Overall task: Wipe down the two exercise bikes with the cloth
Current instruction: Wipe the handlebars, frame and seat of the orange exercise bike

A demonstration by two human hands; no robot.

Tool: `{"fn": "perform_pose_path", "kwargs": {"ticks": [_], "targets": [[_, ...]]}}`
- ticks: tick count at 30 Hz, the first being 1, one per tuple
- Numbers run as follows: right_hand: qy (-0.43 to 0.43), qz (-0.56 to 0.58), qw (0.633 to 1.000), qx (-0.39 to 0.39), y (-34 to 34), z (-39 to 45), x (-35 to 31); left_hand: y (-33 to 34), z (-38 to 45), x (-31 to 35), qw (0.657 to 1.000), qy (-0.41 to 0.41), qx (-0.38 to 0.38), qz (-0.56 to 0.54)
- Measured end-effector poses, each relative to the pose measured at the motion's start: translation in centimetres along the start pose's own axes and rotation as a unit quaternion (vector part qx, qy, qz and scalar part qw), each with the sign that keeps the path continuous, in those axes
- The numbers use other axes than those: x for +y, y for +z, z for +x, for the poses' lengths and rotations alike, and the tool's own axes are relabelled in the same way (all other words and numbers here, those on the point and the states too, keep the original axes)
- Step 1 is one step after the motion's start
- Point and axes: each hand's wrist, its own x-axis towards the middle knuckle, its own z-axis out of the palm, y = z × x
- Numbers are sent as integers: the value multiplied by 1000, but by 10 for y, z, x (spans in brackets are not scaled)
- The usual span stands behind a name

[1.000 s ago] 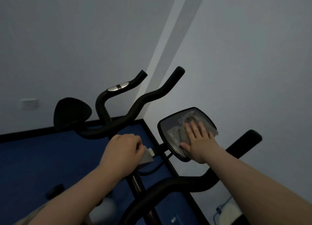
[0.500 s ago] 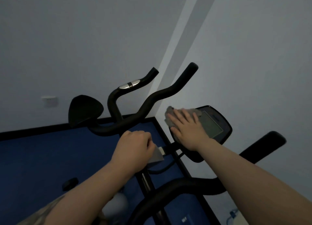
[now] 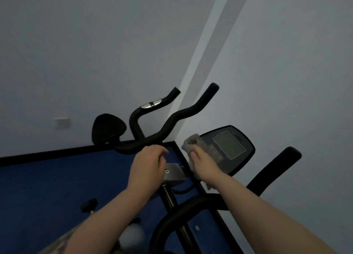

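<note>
1. Pale grey walls [image 3: 95,43] meeting at a corner fill most of my view, with a black skirting strip and dark blue floor [image 3: 47,187] below; the light is dim.
2. Nearest to me stands a black exercise bike, its curved tubular handlebar [image 3: 267,177] sweeping across the lower frame and a dark stem post rising at centre.
3. A second black handlebar with a chrome sensor band [image 3: 152,105] and a black teardrop saddle [image 3: 108,127] lie beyond. I judge these to belong to the other bike, though the frames do not settle it.
4. The black rounded console with a grey rectangular screen [image 3: 229,145] sits right of centre, tilted toward me.
5. My left hand [image 3: 147,164] is clenched just above a small grey metal bracket [image 3: 174,170] on the stem; what exactly it grips is hidden.
6. My right hand [image 3: 204,166] presses the crumpled grey cloth [image 3: 191,141] flat against the console's left edge, fingers extended over the fabric.
7. Judgement: console wiping is in hand; handlebars, saddle and the second bike appear outstanding.
8. Risks: firm pressure near the edge could swivel the console on its mount or press its buttons. The cloth bunches above the fingers and trails below the wrist, so it may slip free or snag on the bracket or cable beneath.
</note>
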Motion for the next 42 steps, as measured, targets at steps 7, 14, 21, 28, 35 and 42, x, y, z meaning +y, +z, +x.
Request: {"fn": "perform_pose_path", "kwargs": {"ticks": [7,14,21,28,35,42], "targets": [[25,-3,996,-90,57,-18,-50,-1,-38,-24,993,-101,50,-18],[20,-35,995,-86,63,-23,-59,-6,-73,-49,973,-158,-29,-164],[-47,-118,991,-46,80,-39,-51,-19,-84,-55,899,-246,-95,-350],[-25,-234,972,27,104,-52,-74,-24,-99,-51,858,-276,-66,-429],[80,-87,991,-60,59,-11,-74,-31,-88,-33,881,-250,-78,-393],[48,-107,993,-33,74,-22,-61,-40,-73,-25,908,-197,-127,-348]]}}
